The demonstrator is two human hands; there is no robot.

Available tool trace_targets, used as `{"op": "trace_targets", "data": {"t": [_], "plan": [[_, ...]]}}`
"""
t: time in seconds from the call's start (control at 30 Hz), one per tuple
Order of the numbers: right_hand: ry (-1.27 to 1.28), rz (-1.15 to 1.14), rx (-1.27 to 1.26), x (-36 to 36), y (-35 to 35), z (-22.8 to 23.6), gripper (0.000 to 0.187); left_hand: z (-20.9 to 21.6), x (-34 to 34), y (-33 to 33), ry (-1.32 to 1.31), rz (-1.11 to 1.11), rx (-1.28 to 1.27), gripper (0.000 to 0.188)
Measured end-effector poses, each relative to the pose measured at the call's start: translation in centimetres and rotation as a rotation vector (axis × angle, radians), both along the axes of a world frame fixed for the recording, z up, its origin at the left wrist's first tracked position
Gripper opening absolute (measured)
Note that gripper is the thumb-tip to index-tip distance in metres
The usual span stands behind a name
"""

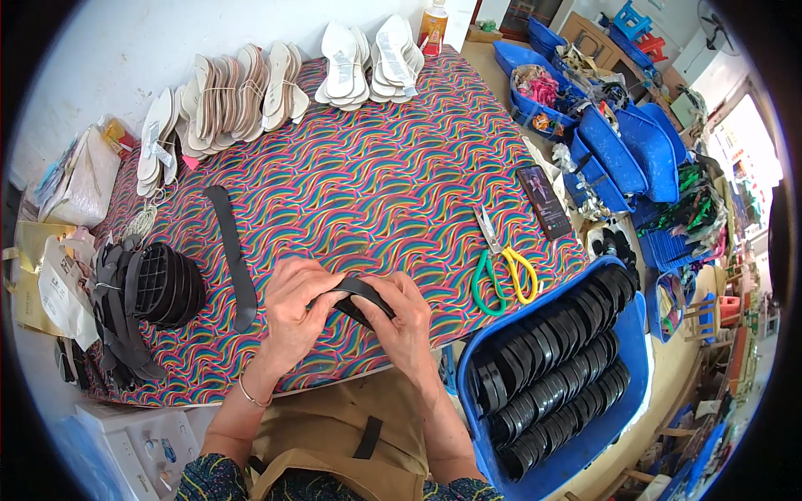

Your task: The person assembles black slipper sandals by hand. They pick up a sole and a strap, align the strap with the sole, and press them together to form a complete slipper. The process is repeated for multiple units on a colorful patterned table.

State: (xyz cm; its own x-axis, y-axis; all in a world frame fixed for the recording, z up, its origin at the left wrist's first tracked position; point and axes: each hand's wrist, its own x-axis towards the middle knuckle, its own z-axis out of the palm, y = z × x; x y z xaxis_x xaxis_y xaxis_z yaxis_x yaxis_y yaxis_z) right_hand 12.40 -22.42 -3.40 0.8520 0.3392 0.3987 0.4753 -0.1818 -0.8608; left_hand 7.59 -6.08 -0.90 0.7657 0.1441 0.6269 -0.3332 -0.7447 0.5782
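Both my hands close on a black curved strip (363,290), bent into an arch above the near edge of the table. My left hand (292,305) pinches its left end between thumb and fingers. On the other side my right hand (403,321) grips it, with the thumb along its near face. Fingers cover part of the strip. To the left of my hands, a flat dark strip (230,255) lies lengthwise on the patterned tablecloth (359,192). Farther left stands a round stack of black pieces (171,284) beside a tied bunch of dark strips (113,305).
Scissors (501,259) with green and yellow handles and a phone (543,202) lie at right. A blue basin (639,367) beside the table holds rows of black curved pieces. Tied insole-shaped bundles (225,96) and a bottle (433,29) line the back. More blue baskets (610,146) crowd the floor.
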Motion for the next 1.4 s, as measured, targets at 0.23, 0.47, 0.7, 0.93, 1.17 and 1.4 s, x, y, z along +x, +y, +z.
{"op": "trace_targets", "data": {"t": [0.23, 0.47, 0.7, 0.93, 1.17, 1.4], "plan": [[0.017, -0.018, 0.050, -0.2, 0.0, 0.3, 0.022, 0.2, -0.3, 0.3, -0.052, -0.033, 0.154, 0.026], [-0.042, -0.035, -0.001, -0.3, 0.1, 0.2, 0.024, 0.1, -0.7, 1.0, -0.087, 0.001, 0.183, 0.019], [0.041, -0.068, 0.074, -0.4, 0.1, -0.1, 0.024, -0.3, -0.5, 0.6, -0.092, 0.028, 0.209, 0.017], [0.670, -0.282, 1.018, -1.7, -0.4, -2.8, 0.025, -0.2, -0.7, -3.7, 0.227, -0.047, -0.530, 0.051], [0.690, -0.222, 0.910, -3.9, 0.9, -2.3, 0.037, -0.2, -0.6, -3.6, 0.164, -0.120, -0.326, 0.043], [-0.064, -0.264, -0.121, -2.1, -4.4, 1.5, 0.035, 1.0, -0.9, -1.9, 0.207, -0.071, 0.254, 0.047]]}}
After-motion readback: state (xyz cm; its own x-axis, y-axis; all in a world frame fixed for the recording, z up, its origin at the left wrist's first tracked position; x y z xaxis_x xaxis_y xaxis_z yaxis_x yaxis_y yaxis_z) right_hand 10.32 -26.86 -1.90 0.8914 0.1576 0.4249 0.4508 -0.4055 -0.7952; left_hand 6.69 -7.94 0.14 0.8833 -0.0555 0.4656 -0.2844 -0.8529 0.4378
